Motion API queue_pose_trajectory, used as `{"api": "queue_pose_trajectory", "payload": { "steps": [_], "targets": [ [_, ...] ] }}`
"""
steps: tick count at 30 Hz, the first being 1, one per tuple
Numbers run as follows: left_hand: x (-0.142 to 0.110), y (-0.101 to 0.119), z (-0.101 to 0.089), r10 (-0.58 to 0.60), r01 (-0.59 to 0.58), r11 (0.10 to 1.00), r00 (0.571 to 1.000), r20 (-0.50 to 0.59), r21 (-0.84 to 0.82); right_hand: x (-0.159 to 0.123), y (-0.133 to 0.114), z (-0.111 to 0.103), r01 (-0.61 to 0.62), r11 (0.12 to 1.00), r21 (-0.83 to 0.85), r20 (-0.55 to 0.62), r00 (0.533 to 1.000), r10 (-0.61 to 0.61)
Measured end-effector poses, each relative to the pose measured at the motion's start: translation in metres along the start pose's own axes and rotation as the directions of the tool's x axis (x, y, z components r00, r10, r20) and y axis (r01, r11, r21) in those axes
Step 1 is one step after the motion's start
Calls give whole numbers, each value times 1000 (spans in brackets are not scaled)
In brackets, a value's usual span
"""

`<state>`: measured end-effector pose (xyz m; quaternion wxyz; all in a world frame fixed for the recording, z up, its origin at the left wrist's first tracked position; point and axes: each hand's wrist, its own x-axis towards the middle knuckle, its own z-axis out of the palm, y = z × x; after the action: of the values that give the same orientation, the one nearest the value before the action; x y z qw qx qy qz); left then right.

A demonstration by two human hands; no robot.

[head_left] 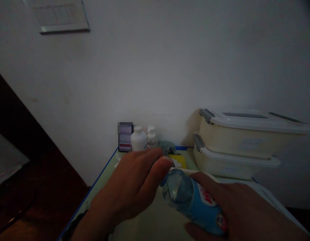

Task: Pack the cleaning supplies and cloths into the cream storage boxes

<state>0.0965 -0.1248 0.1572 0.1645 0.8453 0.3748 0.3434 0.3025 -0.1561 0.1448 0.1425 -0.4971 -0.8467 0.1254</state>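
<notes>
For good control, we want our left hand [131, 182] snug at the neck, its fingers curled closed over it. The bottle [181, 190] tilts at the lower centre of the frame; our right hand [245, 204], partly closed, wraps its label, ideally steady without squeezing.

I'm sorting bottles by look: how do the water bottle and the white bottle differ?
The water bottle is see-through with a blue label; the white bottle looks opaque. The water bottle is tilted in the person's hands, while the white bottle stands upright on the table.
</notes>
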Motion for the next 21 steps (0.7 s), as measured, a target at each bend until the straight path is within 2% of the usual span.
{"api": "queue_pose_trajectory", "payload": {
  "steps": [4,7,9,11,13,15,17,19,21],
  "targets": [
    [-9,6,-17,192,-187,943,981,-9,-274,-1,3,-20,7,977,211,29,1000,-13],
    [-9,4,-27,274,-253,922,961,35,-292,-2,3,-33,-23,964,266,121,993,-10],
    [-7,0,-29,307,-284,917,951,40,-281,-3,2,-35,-26,963,268,154,988,-16],
    [-5,-4,-25,275,-268,940,961,4,-214,-1,0,-29,-34,972,233,127,992,5],
    [-2,-6,-16,169,-174,983,983,-74,-66,1,-3,-18,-50,986,159,67,997,40],
    [0,-6,-4,68,-56,996,980,-185,68,2,-7,-7,-67,995,77,-4,998,68],
    [3,-6,7,56,-52,998,968,-246,21,3,-10,0,-58,998,29,-49,997,60],
    [5,-8,12,40,-79,988,963,-267,-135,2,-11,3,-28,999,29,-56,998,29],
    [5,-11,11,41,-115,947,969,-242,-301,1,-11,2,5,999,51,-51,999,-2]
  ]
}}
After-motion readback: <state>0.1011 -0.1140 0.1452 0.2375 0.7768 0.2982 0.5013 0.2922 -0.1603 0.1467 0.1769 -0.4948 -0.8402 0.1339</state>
